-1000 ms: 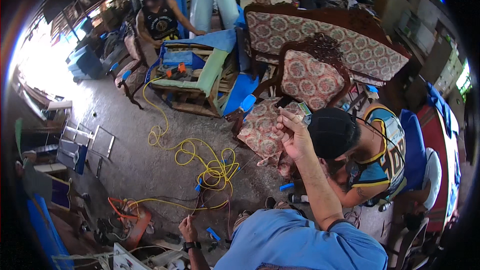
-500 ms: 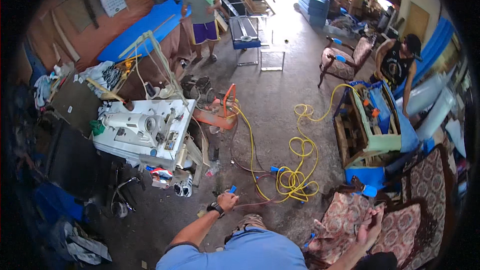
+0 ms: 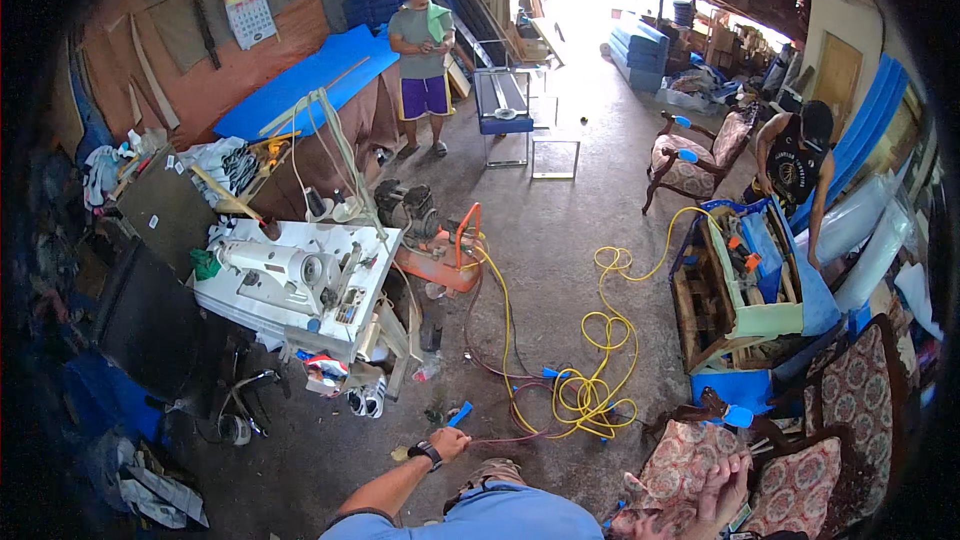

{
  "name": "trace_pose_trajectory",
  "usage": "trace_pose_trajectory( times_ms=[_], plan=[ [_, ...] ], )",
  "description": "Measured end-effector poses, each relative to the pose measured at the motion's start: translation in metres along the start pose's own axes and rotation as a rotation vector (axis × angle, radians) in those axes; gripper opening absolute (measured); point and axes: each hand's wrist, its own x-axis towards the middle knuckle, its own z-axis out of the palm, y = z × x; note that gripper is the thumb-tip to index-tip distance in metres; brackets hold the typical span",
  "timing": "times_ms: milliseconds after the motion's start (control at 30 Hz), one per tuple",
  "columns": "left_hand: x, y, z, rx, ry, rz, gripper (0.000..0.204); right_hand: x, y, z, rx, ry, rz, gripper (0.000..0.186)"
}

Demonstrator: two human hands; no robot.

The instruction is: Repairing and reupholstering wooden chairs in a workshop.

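Low in front of me, my left hand (image 3: pixel 449 443) is closed, with a dark watch at the wrist. A small blue piece (image 3: pixel 460 414) shows just beyond its knuckles, and a thin reddish hose (image 3: pixel 512 438) runs from the fist toward the coil. What the fist holds is too small to make out. My right hand (image 3: pixel 722 488) is raised at the lower right with its fingers apart. Beside and below it is floral upholstery (image 3: pixel 680 455) on a dark wooden chair; whether the hand touches it I cannot tell.
A yellow hose (image 3: pixel 590 395) lies coiled on the floor ahead. An orange compressor (image 3: pixel 440 265) and a sewing machine (image 3: pixel 275 265) are at left. At right a person (image 3: pixel 795 160) bends over a sofa frame (image 3: pixel 740 290); another person (image 3: pixel 422 60) stands far back.
The whole view has tilted, so the scene sits lower. My right hand has turned and moved left, its fingers now more outstretched. The standing person's hands have come together in front.
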Motion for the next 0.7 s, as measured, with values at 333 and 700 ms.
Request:
trace_pose_trajectory(
  times_ms=[333,700],
  plan=[
    [0.004,0.066,-0.012,0.341,0.616,0.539,0.024,-0.033,0.000,0.018,-0.440,0.404,-0.146,0.011],
    [-0.040,0.235,0.020,-0.231,0.053,0.837,0.019,-0.031,0.131,0.017,-1.143,0.177,-0.121,0.006]
  ],
)
